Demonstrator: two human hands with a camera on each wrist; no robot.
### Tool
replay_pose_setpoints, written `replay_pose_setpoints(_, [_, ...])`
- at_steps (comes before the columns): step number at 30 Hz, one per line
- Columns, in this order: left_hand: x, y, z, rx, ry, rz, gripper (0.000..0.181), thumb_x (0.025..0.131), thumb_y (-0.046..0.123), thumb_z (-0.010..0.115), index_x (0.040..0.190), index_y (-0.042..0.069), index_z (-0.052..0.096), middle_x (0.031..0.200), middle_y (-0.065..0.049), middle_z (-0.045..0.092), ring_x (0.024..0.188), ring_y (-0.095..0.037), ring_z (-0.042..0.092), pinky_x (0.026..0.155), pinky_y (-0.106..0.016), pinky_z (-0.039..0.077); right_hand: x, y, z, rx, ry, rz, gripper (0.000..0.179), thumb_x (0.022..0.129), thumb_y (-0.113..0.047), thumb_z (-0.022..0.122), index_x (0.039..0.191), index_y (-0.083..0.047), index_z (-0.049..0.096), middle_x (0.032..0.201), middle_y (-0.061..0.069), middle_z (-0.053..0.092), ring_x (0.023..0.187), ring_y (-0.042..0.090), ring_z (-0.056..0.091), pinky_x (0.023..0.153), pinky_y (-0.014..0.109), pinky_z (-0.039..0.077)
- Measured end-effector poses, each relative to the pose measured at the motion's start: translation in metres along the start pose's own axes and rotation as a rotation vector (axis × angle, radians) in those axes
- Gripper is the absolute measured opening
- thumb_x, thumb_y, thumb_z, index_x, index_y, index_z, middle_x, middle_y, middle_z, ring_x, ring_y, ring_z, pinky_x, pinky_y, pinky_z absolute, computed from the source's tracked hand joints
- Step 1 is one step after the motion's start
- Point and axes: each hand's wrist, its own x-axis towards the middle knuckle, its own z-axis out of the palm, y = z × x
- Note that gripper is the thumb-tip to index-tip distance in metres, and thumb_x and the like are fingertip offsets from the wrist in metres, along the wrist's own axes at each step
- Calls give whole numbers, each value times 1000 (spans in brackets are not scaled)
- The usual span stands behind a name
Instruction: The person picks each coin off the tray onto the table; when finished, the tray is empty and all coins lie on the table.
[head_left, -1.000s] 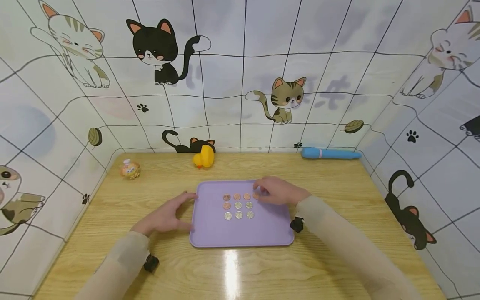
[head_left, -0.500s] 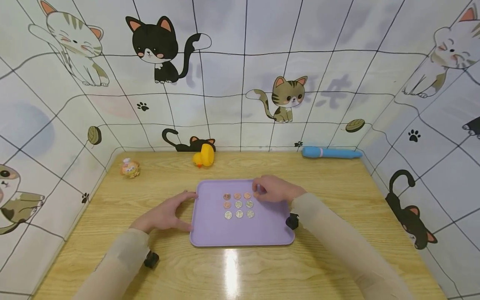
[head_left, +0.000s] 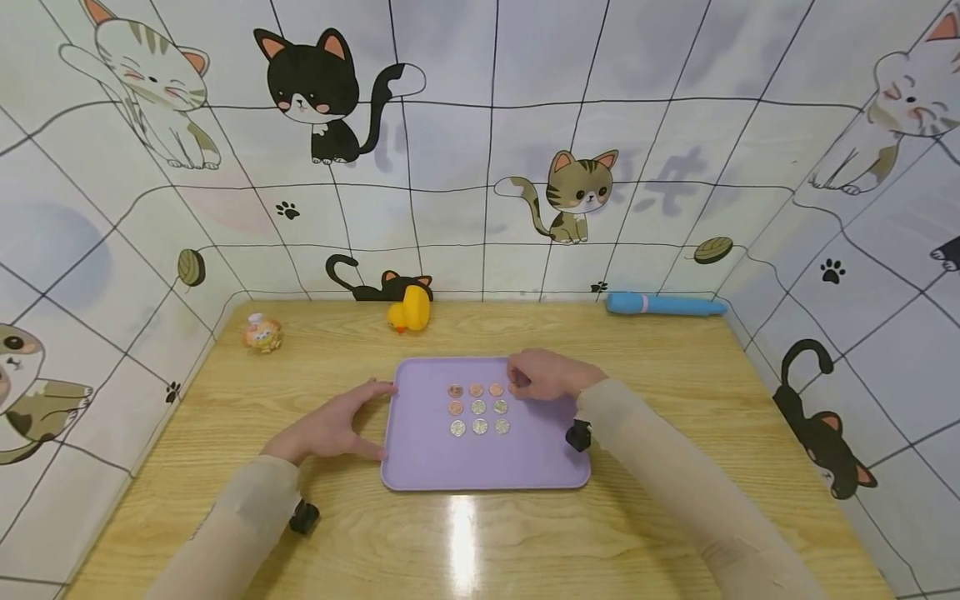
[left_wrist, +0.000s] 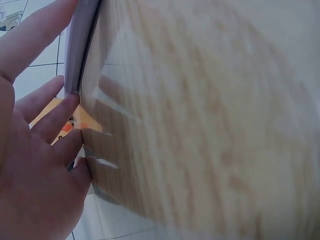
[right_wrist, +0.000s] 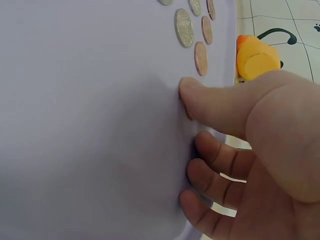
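**Two hands at a purple tray of coins**

A wooden table [head_left: 675, 392] sits inside walls papered with cartoon cats [head_left: 315, 92]. At its middle lies a purple tray [head_left: 487, 462], flat on the wood. On the tray, nine coins [head_left: 478, 407] lie in three rows of three: copper ones along the far row and at the left of the middle row, silver ones elsewhere. A tenth copper coin [head_left: 513, 388] lies just right of the far row.

The left hand [head_left: 330, 429] rests on the table against the tray's left edge, fingers straight and relaxed, fingertips touching the rim; it grasps nothing. The right hand [head_left: 546, 375] rests on the tray's far right part, its thumb tip pressed to the tray surface just beside the tenth coin, the other fingers curled under. Whether it pinches that coin cannot be told.

Along the far edge of the table lie a blue pen [head_left: 663, 306] at the right, a yellow rubber duck [head_left: 409, 310] near the middle, and a small orange toy [head_left: 262, 334] at the left, all well apart from the tray.
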Motion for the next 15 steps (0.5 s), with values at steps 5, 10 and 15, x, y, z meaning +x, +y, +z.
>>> replay_pose_setpoints(5, [0,0,1,-12,-5,10,104,74,41,96,160,21,42,173,-14,26,159,-44,19,124,-71,15,2,1,0,14,-28,38,10,100,-19,69,96,-13,62,90,-1,57,86,16,49,79,32,44])
replay_pose_setpoints(10, [2,-2,1,-27,-6,14,102,74,40,96,160,23,42,173,-12,27,159,-42,19,125,-70,14,0,2,0,70,-15,58,12,98,-18,73,98,-11,62,92,1,58,86,17,51,78,33,44])
replay_pose_setpoints(15, [2,-1,0,-33,-10,9,103,74,38,97,159,22,42,173,-13,25,160,-43,17,125,-70,13,-1,4,3,129,29,53,13,95,-16,75,96,-11,63,89,0,59,83,16,53,75,31,45])
